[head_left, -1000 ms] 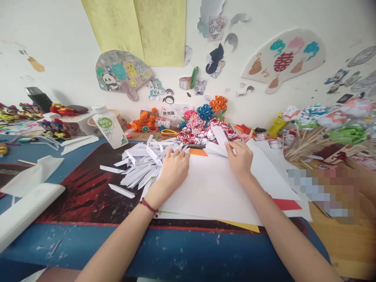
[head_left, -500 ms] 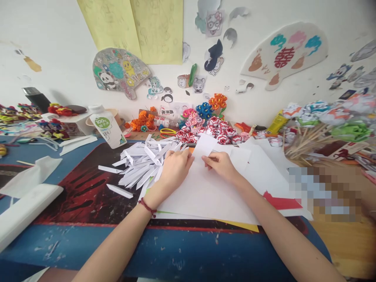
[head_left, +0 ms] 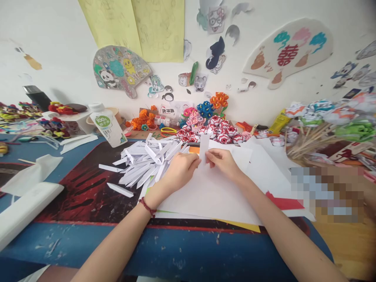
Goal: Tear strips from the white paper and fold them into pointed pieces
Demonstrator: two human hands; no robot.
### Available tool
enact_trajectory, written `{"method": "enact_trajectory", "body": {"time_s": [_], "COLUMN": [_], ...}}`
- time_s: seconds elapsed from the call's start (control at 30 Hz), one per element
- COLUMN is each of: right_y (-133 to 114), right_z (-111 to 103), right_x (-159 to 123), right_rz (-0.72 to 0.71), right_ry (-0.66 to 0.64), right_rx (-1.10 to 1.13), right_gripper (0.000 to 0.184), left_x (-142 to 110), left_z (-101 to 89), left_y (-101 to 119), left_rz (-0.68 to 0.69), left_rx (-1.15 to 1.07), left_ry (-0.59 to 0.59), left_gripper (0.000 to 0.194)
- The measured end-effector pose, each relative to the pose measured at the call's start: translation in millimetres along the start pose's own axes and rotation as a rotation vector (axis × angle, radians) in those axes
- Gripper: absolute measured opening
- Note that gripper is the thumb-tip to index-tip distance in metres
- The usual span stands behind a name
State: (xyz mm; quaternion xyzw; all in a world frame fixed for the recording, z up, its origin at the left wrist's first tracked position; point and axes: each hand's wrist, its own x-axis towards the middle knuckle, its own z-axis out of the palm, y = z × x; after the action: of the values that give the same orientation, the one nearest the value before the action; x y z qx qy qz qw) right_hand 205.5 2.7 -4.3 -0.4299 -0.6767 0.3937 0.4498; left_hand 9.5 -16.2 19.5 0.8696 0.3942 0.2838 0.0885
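Observation:
A narrow white paper strip stands upright between my two hands, above the large white sheets on the table. My left hand pinches its lower left edge, and my right hand pinches the right edge with thumb and fingers. The strip looks folded lengthwise. Close to my left hand lies a pile of folded white paper strips, with two stray ones at its left. A red paper piece lies on the sheets near my right forearm.
A white bottle stands behind the pile. Red-and-white paper flowers line the wall. At right, paper flowers on wooden sticks lean over a blurred patch. A long white object lies at the left table edge.
The paper between my hands was a wider flat piece and now appears as a narrow strip, folded over. My left fingers have shifted slightly right and down.

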Motion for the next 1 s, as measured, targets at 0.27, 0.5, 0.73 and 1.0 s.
{"method": "enact_trajectory", "body": {"time_s": [0.27,0.5,0.73,1.0], "right_y": [1.7,7.0,2.0,-1.3], "right_z": [3.6,2.7,2.9,-2.4], "right_x": [-0.3,0.7,-0.9,-2.8], "right_rz": [0.068,0.074,0.08,0.096], "right_ry": [-0.203,-0.268,-0.299,-0.267], "right_rx": [0.066,0.097,0.124,0.151], "right_gripper": [0.053,0.05,0.048,0.054], "left_x": [-0.5,-0.3,-0.7,-0.3], "left_z": [1.2,-2.0,-3.6,-5.3], "left_y": [1.1,1.6,-0.1,-4.4], "left_rz": [0.064,0.091,0.074,0.073], "left_rx": [-0.029,0.022,0.013,0.031], "left_ry": [-0.023,-0.051,-0.055,-0.048], "left_gripper": [0.022,0.021,0.023,0.022]}}
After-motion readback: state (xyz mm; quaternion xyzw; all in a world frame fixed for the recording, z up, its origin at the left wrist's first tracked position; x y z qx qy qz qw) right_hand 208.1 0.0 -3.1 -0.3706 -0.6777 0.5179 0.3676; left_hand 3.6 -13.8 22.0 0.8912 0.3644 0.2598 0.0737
